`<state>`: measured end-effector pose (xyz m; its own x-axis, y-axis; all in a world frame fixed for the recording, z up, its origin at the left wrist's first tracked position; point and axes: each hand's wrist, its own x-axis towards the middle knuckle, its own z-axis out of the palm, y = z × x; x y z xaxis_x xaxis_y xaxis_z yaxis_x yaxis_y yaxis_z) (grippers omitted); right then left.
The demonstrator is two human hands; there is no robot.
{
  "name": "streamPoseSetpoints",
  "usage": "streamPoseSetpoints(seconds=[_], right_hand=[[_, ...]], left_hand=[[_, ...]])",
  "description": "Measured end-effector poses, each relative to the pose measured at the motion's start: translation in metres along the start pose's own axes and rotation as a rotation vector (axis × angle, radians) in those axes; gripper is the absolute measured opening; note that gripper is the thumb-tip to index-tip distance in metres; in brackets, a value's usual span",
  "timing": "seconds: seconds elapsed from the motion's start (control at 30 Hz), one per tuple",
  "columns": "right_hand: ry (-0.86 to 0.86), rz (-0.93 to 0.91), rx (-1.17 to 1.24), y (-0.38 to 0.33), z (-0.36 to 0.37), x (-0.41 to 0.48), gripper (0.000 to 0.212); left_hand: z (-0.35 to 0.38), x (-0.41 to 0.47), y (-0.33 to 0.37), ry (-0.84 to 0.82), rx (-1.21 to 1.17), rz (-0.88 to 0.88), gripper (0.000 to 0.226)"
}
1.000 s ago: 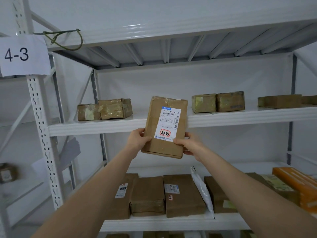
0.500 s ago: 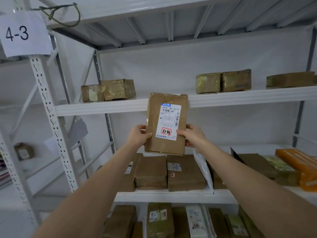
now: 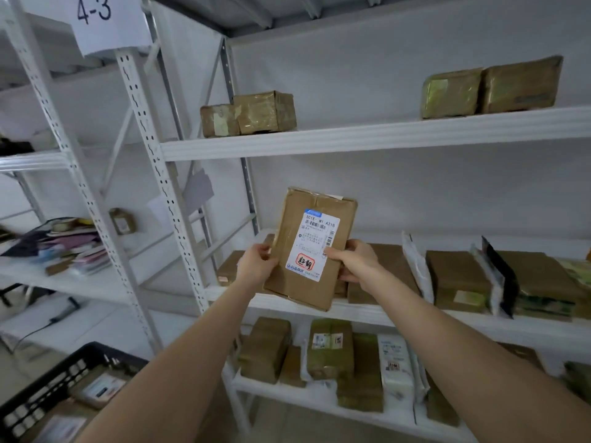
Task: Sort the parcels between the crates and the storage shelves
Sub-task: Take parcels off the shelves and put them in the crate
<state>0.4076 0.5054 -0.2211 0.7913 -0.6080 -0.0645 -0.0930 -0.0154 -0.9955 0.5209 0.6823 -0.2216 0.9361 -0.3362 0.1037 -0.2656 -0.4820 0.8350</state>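
**Gripped at both edges: flat brown cardboard parcel (image 3: 295, 225)**

Lower left sits a black plastic crate (image 3: 60, 378). Left hand (image 3: 257, 266) pinches the parcel's left edge, right hand (image 3: 353, 265) its right, so the white label (image 3: 315, 247) faces the person, probably for reading. It hangs before the white metal middle shelf (image 3: 415, 318).

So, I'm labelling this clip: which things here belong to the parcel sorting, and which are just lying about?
Job: parcel, gripped by left hand and right hand; shelf parcels; crate; shelves.
Lying about: paper pile; cable, both on the left rack.
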Motion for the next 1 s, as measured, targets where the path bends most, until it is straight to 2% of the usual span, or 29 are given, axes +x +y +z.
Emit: streamPoseSetpoints(seconds=[0.1, 0.2, 0.3, 0.37, 0.43, 0.47, 0.57, 0.6, 0.7, 0.8, 1.0], right_hand=[[-0.015, 0.086, 0.116, 0.023, 0.028, -0.001, 0.027], [-0.053, 0.182, 0.241, 0.038, 0.057, -0.002, 0.024], [-0.119, 0.255, 0.249, 0.049, 0.088, -0.001, 0.019], [-0.128, 0.265, 0.14, 0.057, 0.11, 0.004, 0.019], [-0.055, 0.215, -0.006, 0.065, 0.131, 0.012, 0.023], [0.002, 0.176, -0.076, 0.069, 0.14, 0.017, 0.032], [0.075, 0.056, -0.357, 0.074, 0.174, 0.034, 0.081], [0.056, 0.011, -0.44, 0.074, 0.189, 0.04, 0.086], [-0.09, -0.087, -0.591, 0.079, 0.252, 0.06, 0.083], [-0.312, -0.029, -0.598, 0.09, 0.328, 0.075, 0.076], [-0.479, 0.003, -0.613, 0.13, 0.482, 0.078, 0.053]], left_hand=[[-0.009, -0.01, -0.038, 0.026, -0.11, -0.192, 0.045], [-0.016, -0.02, -0.069, -0.024, -0.347, -0.392, 0.04], [-0.024, -0.024, -0.093, -0.073, -0.593, -0.449, 0.033], [-0.035, -0.022, -0.109, -0.03, -0.658, -0.442, 0.033], [-0.053, -0.016, -0.13, 0.018, -0.595, -0.436, 0.034], [-0.064, -0.012, -0.142, 0.033, -0.558, -0.437, 0.034], [-0.102, 0.006, -0.185, 0.067, -0.486, -0.469, 0.037], [-0.115, 0.013, -0.2, 0.072, -0.457, -0.48, 0.039], [-0.151, 0.036, -0.246, 0.08, -0.395, -0.508, 0.042], [-0.191, 0.055, -0.294, 0.081, -0.386, -0.56, 0.041], [-0.28, 0.073, -0.402, 0.273, -0.269, -0.716, 0.036]])
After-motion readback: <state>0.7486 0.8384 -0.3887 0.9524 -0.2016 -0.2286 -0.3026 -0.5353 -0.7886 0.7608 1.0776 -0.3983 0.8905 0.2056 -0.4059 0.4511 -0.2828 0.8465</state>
